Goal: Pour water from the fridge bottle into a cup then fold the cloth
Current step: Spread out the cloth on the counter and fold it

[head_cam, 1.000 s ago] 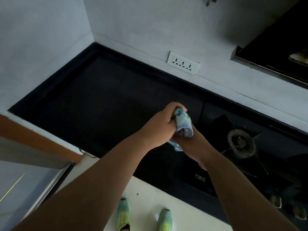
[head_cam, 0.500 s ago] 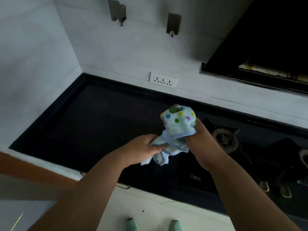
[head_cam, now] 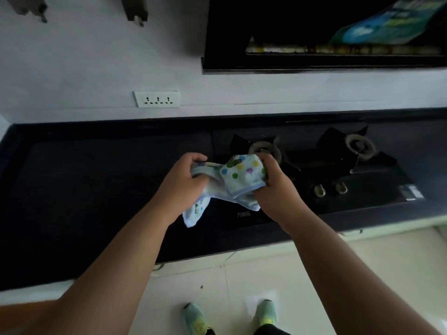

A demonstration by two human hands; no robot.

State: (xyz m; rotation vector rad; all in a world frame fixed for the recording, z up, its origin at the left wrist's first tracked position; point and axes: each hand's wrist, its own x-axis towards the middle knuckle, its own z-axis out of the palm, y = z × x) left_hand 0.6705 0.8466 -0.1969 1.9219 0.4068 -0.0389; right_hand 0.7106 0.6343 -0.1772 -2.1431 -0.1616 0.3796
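Dark counter (head_cam: 96, 189), both hands' grip bunching spotted cloth (head_cam: 238, 180)

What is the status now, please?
Left hand and right hand both grip the cloth. Cloth bunched, held above dark counter. Nothing blocking.

The dark desk (head_cam: 96, 189) to the left of the hands lies bare and gives wide room. To the right, the two burners (head_cam: 264, 149) of the stove (head_cam: 362, 184) stand up. The range hood (head_cam: 314, 32) hangs above them.
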